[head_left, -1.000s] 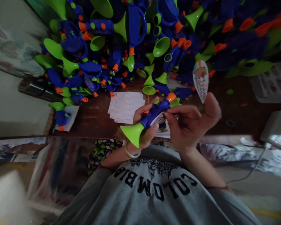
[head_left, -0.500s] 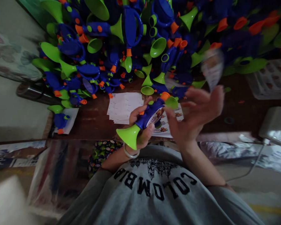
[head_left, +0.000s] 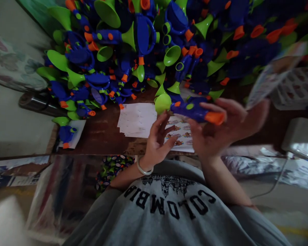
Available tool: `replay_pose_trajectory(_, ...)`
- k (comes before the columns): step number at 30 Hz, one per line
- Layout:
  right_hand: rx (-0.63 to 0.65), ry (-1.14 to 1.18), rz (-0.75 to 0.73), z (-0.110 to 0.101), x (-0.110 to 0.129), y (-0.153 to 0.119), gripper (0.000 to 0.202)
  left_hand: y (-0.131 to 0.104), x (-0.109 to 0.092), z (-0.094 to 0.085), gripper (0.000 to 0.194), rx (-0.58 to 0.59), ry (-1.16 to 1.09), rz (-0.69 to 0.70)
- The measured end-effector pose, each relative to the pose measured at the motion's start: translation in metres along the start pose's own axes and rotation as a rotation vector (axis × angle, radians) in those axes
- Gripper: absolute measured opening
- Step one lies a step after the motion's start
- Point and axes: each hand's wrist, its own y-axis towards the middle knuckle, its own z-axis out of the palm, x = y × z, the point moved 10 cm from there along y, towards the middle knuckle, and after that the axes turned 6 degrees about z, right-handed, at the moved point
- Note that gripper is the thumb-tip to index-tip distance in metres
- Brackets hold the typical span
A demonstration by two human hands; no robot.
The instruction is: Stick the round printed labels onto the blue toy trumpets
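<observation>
My right hand (head_left: 218, 126) grips a blue toy trumpet (head_left: 188, 111) near its orange mouthpiece, with the green bell pointing left. A blurred, printed translucent piece like a sticker (head_left: 274, 73) stands up from the fingers of that same hand. My left hand (head_left: 159, 140), a pale bangle on its wrist, has its fingers apart and nothing between them; it is just below the trumpet's bell. Under the hands lies a sheet of printed stickers (head_left: 182, 140), partly covered by them. Left of it is a stack of white paper (head_left: 137, 119).
A large heap of blue and green toy trumpets (head_left: 143, 34) fills the back of the brown table (head_left: 102, 136). One trumpet (head_left: 66, 133) lies apart on paper at left, near a dark cylinder (head_left: 41, 104). A plastic-wrapped stack (head_left: 295, 90) and a pale box (head_left: 301, 136) are at right.
The trumpet has passed from my left hand to my right and turned, its mouthpiece now to the right. My left hand has let go. The sticker-like piece has moved right with my right hand.
</observation>
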Motion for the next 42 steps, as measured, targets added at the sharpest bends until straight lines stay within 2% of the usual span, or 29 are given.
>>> replay_pose_trajectory(2,0.184,0.090,-0.037,0.016,0.019,-0.016,0.093,0.003,-0.016,0.002,0.089,0.027,0.028,0.106)
replay_pose_trajectory(4,0.407,0.237,0.013,0.034,0.031,-0.033,0.087,0.008,-0.024,-0.001,0.084,-0.005,0.025,0.102)
replay_pose_trajectory(5,0.459,0.303,0.046,0.037,0.034,-0.038,0.081,0.010,-0.024,-0.003,0.075,-0.023,0.018,0.070)
replay_pose_trajectory(7,0.403,0.390,0.123,0.029,0.032,-0.035,0.062,0.012,-0.023,-0.003,0.062,-0.024,-0.023,0.012)
replay_pose_trajectory(10,0.193,0.389,0.263,0.007,0.012,-0.022,0.022,0.011,-0.019,0.001,0.069,0.017,-0.111,-0.013)
replay_pose_trajectory(12,0.142,0.322,0.338,0.003,0.000,-0.016,0.009,0.010,-0.017,0.003,0.071,0.038,-0.164,-0.017)
replay_pose_trajectory(16,0.160,0.240,0.416,0.005,-0.009,-0.015,0.017,0.008,-0.019,0.009,0.068,0.103,-0.198,-0.033)
replay_pose_trajectory(23,0.252,0.248,0.480,0.010,-0.012,-0.015,0.014,0.010,-0.021,0.008,0.066,0.100,-0.172,-0.073)
replay_pose_trajectory(30,0.269,0.244,0.485,0.009,-0.012,-0.012,0.013,0.009,-0.024,0.011,0.062,0.130,-0.166,-0.037)
replay_pose_trajectory(36,0.283,0.158,0.412,0.008,-0.009,-0.013,0.011,0.009,-0.023,0.009,0.050,0.089,-0.120,-0.004)
replay_pose_trajectory(42,0.233,-0.091,0.223,0.002,0.008,-0.010,0.006,0.008,-0.029,0.008,0.048,0.062,-0.102,0.053)
